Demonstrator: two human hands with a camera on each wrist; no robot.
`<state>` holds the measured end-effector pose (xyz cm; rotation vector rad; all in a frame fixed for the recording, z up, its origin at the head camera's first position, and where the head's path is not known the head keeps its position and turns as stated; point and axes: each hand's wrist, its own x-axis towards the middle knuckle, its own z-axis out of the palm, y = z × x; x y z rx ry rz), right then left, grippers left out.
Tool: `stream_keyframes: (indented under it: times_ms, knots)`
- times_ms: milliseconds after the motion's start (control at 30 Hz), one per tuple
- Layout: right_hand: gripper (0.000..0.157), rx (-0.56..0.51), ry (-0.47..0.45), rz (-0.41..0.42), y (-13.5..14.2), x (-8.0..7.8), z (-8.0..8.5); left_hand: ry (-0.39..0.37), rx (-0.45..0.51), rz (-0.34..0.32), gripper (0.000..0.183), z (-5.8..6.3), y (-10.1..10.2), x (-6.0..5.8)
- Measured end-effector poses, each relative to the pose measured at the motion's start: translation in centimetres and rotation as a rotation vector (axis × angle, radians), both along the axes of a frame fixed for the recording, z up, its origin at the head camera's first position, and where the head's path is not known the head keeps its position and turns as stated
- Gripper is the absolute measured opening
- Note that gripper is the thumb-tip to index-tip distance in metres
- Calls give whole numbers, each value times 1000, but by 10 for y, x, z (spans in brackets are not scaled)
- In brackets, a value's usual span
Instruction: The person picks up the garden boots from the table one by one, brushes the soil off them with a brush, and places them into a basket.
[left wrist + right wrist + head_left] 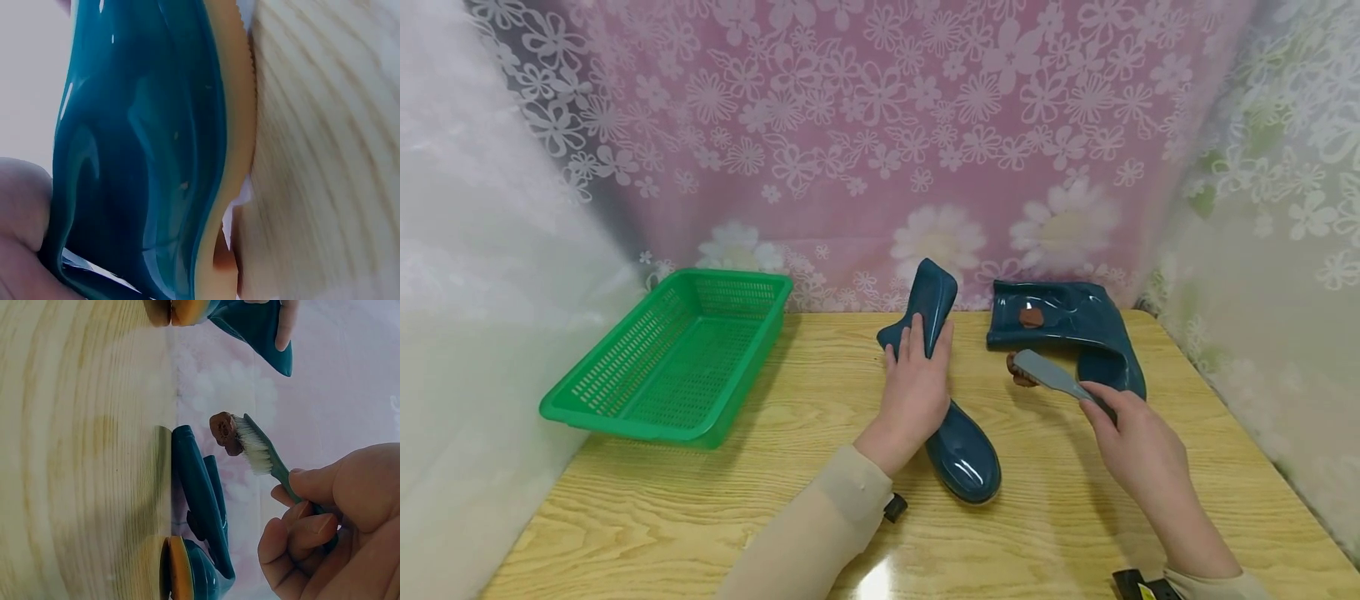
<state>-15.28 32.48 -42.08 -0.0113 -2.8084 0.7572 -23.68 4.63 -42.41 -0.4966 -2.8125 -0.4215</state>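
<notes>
A dark teal rubber boot [964, 454] with an orange-tan sole [234, 106] stands mid-table, toe toward me. My left hand [917, 392] holds its shaft, fingers lying over the creased rubber and thumb at the side. In my right hand [1142, 446] is the handle of a small grey-green brush [1048, 372], held above the table. Brown lumps [225, 431] cling to the tip of its white bristles [253, 447]. Beside the brush, a second rubber boot [1116, 321] has its shaft flopped over to the left. Another brown lump [1032, 317] sits on that shaft.
A green plastic basket [730, 417] with slotted walls stands at the left of the wood-grain table [662, 508]. Flowered pink sheeting [880, 150] hangs behind the table, and pale sheeting [1285, 292] hangs at the sides.
</notes>
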Motion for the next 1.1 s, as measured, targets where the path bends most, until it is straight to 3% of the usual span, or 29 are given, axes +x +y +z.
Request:
stream_keyframes:
  times_ms: [233,700,933,1100]
  knots:
    - [40,1,7,-1,-1,0,-1,0,99,-57,85,9,-12,0]
    - [44,7,-46,25,1,-2,2,90,72,-86,81,77,-65,-9]
    - [44,13,-69,34,1,-3,-1,103,142,-142,71,107,-104,-19]
    - [43,15,-74,40,1,-4,-2,108,143,-93,73,123,-138,-26]
